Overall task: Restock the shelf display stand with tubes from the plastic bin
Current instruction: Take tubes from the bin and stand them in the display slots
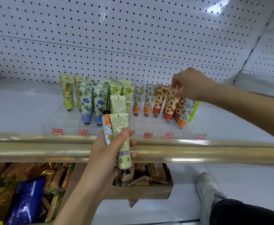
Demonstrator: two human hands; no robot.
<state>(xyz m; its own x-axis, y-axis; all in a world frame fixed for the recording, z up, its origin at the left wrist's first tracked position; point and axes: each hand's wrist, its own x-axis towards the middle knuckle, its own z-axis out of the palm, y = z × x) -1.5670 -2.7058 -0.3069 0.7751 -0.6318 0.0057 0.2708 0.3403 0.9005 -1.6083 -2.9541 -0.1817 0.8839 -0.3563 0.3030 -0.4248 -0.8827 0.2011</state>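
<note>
The left hand [107, 148] is curled round a green tube [121, 135] and an orange-patterned tube [107, 129], just above the shelf's near gold rail [35, 150]. Farther right, the right hand [193, 85] pinches the top of a strawberry tube [171, 103] standing in the clear stand [170, 127].

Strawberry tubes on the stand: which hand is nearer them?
Right. The right hand pinches the top of a strawberry tube; the left hand is lower, before the shelf edge, gripping two other tubes.

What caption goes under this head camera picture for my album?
Right hand pinches a strawberry tube in the stand; left hand holds two tubes.
</note>
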